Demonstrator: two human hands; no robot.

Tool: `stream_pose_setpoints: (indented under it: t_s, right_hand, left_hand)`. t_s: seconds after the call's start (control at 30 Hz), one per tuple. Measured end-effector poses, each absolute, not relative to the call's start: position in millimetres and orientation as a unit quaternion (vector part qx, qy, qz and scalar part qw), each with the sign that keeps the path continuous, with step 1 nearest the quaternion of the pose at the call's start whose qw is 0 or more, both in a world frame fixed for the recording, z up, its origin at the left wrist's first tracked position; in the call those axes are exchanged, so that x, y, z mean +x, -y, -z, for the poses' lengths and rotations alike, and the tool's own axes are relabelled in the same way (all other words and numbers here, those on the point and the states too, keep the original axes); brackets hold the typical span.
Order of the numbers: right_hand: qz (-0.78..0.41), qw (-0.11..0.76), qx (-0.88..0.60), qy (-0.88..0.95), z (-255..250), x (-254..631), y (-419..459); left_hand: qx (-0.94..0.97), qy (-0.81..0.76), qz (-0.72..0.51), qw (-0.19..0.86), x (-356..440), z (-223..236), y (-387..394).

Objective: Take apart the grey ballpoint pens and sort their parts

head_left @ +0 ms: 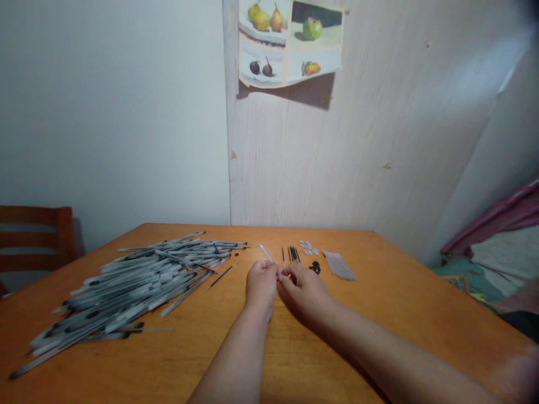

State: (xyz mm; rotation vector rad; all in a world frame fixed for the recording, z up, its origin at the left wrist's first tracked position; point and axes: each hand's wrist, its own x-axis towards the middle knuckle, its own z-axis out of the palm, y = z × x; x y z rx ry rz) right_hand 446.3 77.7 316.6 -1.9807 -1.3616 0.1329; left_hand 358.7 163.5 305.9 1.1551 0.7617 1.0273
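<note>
A clear pen barrel (265,252) slants up and away from my left hand (261,285), whose thumb and fingers are closed round its lower part. Beside it, touching the left fingertips, my right hand (306,287) is pinched at the near end of the barrel. What lies between the right fingertips is too small and partly hidden to tell. Just beyond the hands, several dark pen refills (293,254) lie in a row. Small black pieces (314,267) sit in a cluster beside my right hand, with small whitish pieces (309,247) behind them.
A large heap of pens with dark ends (147,280) spreads over the left of the wooden table (320,359). A loose dark refill (220,277) lies beside it. Clear barrels (339,266) lie side by side at the right. A chair (36,235) stands at the far left.
</note>
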Motion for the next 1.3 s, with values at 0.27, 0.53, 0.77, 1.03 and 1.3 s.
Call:
stream_pose_setpoints:
  t_s: [0.27,0.53,0.77,1.03,1.3]
  right_hand:
    - [-0.056,0.434,-0.743,0.506,-305.1,456.7,-75.8]
    - [-0.037,0.427,-0.759,0.490,-313.4,485.6,-59.4]
    - [0.028,0.365,-0.829,0.422,-318.9,562.3,-32.6]
    - [0.039,0.277,-0.916,0.288,-310.6,614.6,6.4]
    - [0.018,0.228,-0.933,0.279,-311.6,622.5,9.0]
  left_hand:
    - [0.529,-0.280,-0.429,0.677,359.4,-310.7,-153.1]
    - [0.544,-0.277,-0.430,0.665,358.7,-316.0,-147.7]
    - [0.530,-0.321,-0.440,0.650,356.6,-313.0,-153.6]
    - [0.525,-0.341,-0.438,0.645,354.1,-310.6,-160.7]
    - [0.536,-0.345,-0.430,0.639,352.8,-310.0,-160.3]
